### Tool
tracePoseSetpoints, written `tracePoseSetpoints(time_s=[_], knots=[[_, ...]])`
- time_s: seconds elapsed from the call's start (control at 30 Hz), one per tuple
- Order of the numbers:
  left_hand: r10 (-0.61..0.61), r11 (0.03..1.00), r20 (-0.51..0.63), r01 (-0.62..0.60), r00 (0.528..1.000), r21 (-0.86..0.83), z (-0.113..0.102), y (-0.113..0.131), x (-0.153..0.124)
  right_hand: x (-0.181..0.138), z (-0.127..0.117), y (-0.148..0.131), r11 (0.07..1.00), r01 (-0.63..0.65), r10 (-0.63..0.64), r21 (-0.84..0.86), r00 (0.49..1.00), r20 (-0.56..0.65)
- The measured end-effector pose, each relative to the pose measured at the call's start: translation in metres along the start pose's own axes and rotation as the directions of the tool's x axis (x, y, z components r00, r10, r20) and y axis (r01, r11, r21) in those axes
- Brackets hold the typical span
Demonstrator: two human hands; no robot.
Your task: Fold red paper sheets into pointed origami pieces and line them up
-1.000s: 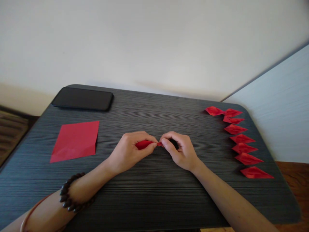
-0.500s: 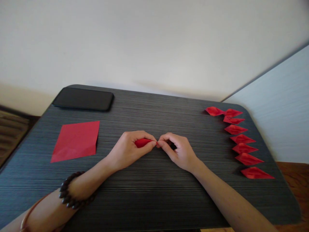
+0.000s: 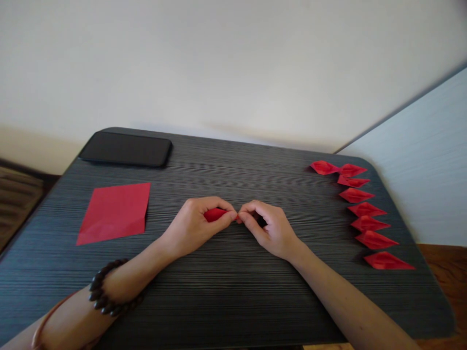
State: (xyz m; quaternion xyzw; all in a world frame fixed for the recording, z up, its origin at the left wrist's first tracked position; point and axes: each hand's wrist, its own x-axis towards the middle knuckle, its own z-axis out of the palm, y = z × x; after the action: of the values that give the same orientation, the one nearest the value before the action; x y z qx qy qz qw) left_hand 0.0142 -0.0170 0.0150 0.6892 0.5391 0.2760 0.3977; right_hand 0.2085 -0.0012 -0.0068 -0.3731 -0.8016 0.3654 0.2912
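Note:
Near the middle of the table, a piece of folded red paper [image 3: 215, 215] is mostly hidden inside my left hand [image 3: 199, 223]. Thumb and forefinger of that hand pinch it close to its right end. My right hand [image 3: 268, 226] meets them there, its thumb and fingertips closed on the small tip of the same paper. The fingertips of both hands almost touch. How the paper is folded between them is covered by the fingers.
Left of my hands lies a flat red paper sheet [image 3: 115, 214]. A black phone [image 3: 126, 149] rests at the back left of the dark ridged table [image 3: 233, 165]. Several folded red paper boats [image 3: 367, 209] line the right side. A pale wall [image 3: 233, 73] stands behind.
Hardly anything differs. My fingertips shift very slightly at the paper's tip, while both hands keep their pinch.

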Motion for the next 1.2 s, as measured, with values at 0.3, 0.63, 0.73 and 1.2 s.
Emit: tracePoseSetpoints(time_s=[0.3, 0.63, 0.73, 1.2], knots=[[-0.032, 0.996, -0.071, 0.026, 0.997, -0.083, -0.002, -0.010, 0.002, 0.000, 0.001, 0.001, 0.995, -0.097, 0.090, -0.012, 0.956, -0.280], [-0.004, 0.987, -0.139, -0.018, 0.990, -0.157, 0.002, -0.014, 0.001, -0.003, 0.001, 0.001, 0.993, -0.032, 0.005, -0.115, 0.974, -0.226], [-0.015, 0.969, -0.184, -0.032, 0.983, -0.246, 0.004, -0.015, 0.000, -0.003, 0.001, 0.000, 0.996, -0.011, -0.007, -0.089, 0.981, -0.196], [0.115, 0.990, -0.317, -0.136, 0.942, -0.046, 0.007, -0.016, -0.005, -0.002, 0.004, 0.003, 0.990, 0.060, -0.087, -0.126, 0.972, -0.219]])
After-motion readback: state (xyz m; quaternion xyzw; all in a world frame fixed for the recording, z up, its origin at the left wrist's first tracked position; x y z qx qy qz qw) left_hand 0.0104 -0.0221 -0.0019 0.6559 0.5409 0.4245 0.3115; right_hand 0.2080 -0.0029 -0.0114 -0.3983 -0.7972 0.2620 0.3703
